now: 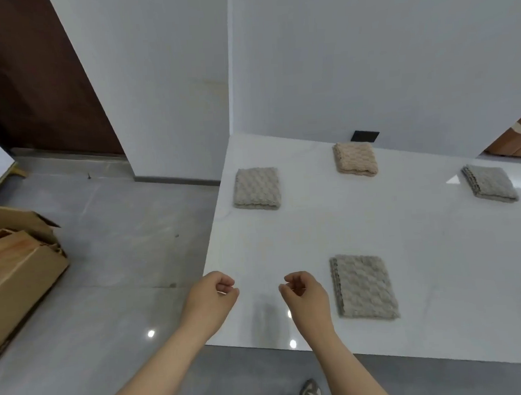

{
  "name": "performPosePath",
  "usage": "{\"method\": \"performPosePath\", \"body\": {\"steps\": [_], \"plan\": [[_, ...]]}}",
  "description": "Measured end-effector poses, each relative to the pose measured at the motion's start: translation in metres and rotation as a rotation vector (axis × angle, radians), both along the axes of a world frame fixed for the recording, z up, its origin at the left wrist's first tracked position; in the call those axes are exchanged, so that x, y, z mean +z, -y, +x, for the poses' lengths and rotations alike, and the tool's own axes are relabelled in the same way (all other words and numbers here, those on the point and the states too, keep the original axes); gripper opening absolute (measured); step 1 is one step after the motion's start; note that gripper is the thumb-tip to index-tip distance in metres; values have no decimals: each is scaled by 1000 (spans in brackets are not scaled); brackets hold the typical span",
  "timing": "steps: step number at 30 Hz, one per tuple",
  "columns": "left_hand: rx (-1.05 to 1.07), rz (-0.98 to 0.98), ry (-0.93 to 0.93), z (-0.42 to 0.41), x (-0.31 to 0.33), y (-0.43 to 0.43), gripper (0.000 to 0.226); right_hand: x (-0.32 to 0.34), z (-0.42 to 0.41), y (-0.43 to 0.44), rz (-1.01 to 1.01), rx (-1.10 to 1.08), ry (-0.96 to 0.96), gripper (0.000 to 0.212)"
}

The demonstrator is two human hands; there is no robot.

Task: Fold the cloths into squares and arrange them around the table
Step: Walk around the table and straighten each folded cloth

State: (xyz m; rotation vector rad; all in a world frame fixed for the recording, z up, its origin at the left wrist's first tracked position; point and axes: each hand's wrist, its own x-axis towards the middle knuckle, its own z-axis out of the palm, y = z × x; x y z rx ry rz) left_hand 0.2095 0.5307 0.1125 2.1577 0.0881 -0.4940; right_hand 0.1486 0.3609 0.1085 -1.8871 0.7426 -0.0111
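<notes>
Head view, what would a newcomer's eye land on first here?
Folded cloths dot the white table: a near cloth by the hands, a left cloth, a peach cloth at the back and a right cloth. The left hand and right hand hover over the table's near edge, loosely curled, holding nothing. A cardboard box sits on the floor at far left.
</notes>
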Motion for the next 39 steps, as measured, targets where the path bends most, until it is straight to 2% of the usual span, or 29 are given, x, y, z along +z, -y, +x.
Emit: {"method": "performPosePath", "body": {"steps": [6,17,21,24,30,39], "plan": [[-46,-23,-7,23,6,-54,7,3,13,-56,19,-47,-17,12],[-255,71,40,129,6,-61,5,-13,99,-67,83,-199,-24,12],[-345,119,63,188,7,-52,14,-20,141,-62,113,-285,-42,13],[-403,142,85,224,10,-39,5,-17,162,-56,113,-329,-54,13],[-552,129,53,264,7,8,6,-15,178,-35,85,-499,-97,15],[-946,137,52,342,-12,51,9,-19,214,-51,106,-777,-184,15]]}}
